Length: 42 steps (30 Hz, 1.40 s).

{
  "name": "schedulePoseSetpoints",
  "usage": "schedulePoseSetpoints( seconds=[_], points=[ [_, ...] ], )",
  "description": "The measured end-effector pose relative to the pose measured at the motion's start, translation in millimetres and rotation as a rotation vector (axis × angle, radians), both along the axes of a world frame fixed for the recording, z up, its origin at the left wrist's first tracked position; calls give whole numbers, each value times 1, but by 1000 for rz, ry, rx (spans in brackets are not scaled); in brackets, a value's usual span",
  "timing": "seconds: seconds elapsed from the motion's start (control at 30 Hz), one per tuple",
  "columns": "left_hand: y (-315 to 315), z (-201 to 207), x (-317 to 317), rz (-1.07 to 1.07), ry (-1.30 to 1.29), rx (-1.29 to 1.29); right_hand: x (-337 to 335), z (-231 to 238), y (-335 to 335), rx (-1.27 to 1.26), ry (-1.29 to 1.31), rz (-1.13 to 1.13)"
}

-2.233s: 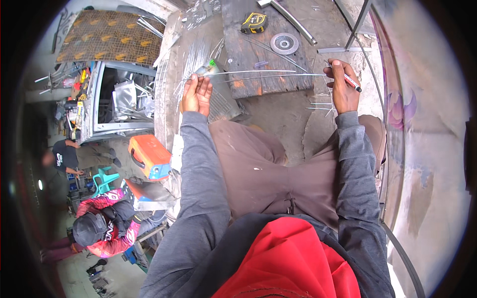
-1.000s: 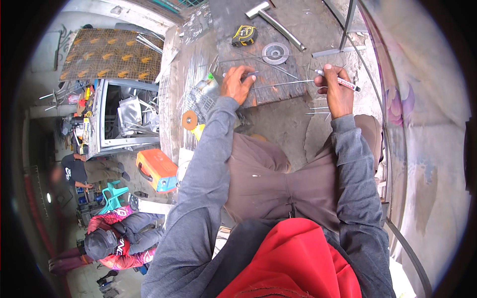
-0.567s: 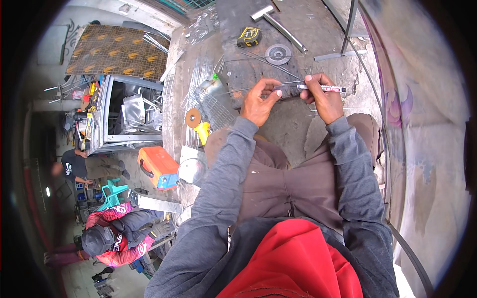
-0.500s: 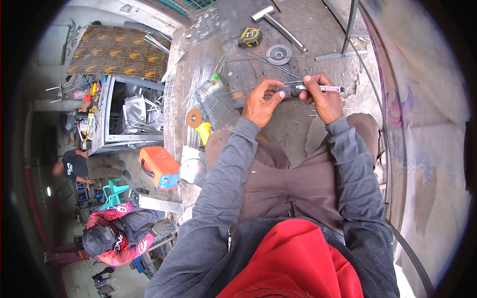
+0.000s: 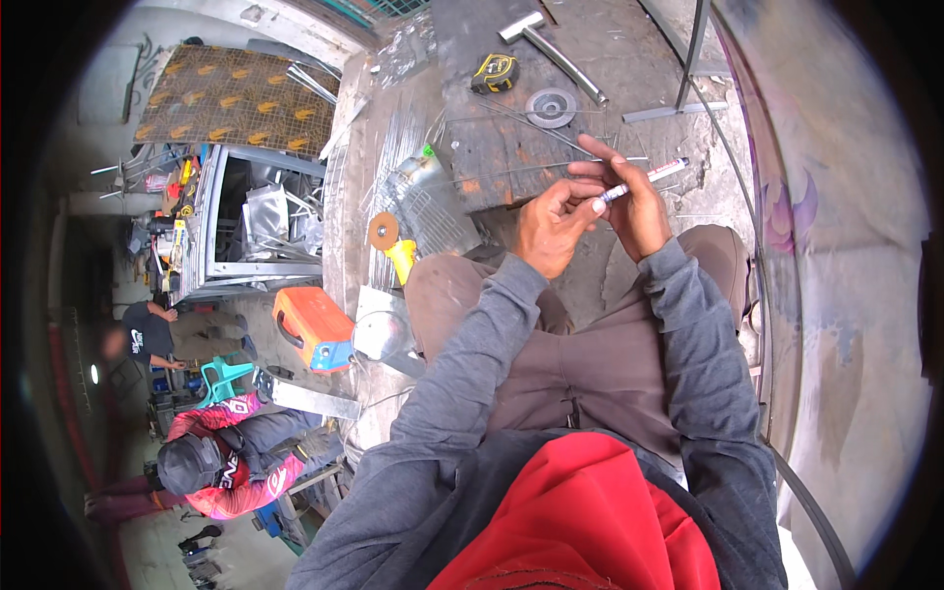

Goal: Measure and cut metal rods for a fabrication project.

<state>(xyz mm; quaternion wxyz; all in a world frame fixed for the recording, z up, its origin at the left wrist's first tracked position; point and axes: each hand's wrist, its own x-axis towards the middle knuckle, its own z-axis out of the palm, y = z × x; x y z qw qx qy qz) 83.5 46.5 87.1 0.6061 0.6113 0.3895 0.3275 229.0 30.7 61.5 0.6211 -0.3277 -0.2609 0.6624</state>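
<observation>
A white marker pen (image 5: 669, 169) with a dark tip end slants across my right hand (image 5: 641, 214). It runs between the thumb and the fingers, which are partly stretched out toward the plate. My left hand (image 5: 554, 226) pinches the pen's near end with thumb and fingertips, and the two hands almost touch. Both are above the gap between my knees. Beyond them, a dark metal plate (image 5: 482, 133) bears a grey grinding disc (image 5: 551, 108), a black and yellow tape measure (image 5: 495, 74), a metal hammer (image 5: 559, 61) and thin rods (image 5: 536, 125).
To the left are a yellow angle grinder (image 5: 395, 251), wire mesh (image 5: 433, 211), an orange case (image 5: 315, 329) and a metal frame (image 5: 261, 270) full of scrap. Two people (image 5: 231, 462) are at the far left. A dark cable (image 5: 747, 187) and sheet panel (image 5: 836, 295) stand right.
My left hand has moved right and nearer to me, onto the pen's end. The right hand's fingers have stretched out, and the pen has tilted in it.
</observation>
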Motion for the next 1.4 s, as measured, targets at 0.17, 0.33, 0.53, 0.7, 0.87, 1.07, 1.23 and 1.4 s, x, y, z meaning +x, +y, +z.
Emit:
schedulePoseSetpoints(
  seconds=[0.17, 0.33, 0.53, 0.7, 0.87, 1.07, 1.23, 1.4],
  points=[
    [-10, -3, 2, 27, 25, 67, 4, -5, -2, 41, 59, 105],
    [18, -15, -26, 135, 121, 71, -10, -8, -3, -77, -483, 250],
    [117, -12, -83, 270, 625, 534, -20, -36, -3, 99, -1030, 316],
    [182, -9, -85, 304, 800, 538, -16, -25, -1, -6, -1120, 481],
    [207, -34, -113, 637, 712, 658, -15, -21, -7, -2, -1069, 380],
    [182, -74, -305, 1066, 627, 555, -18, -10, -5, -5, -1049, 425],
    [95, -147, -376, 1013, 944, -108, -9, -14, -10, -97, -1096, 448],
    [55, -207, -348, 797, 1101, -436, 0, -26, -16, -215, -1088, 425]
  ],
)
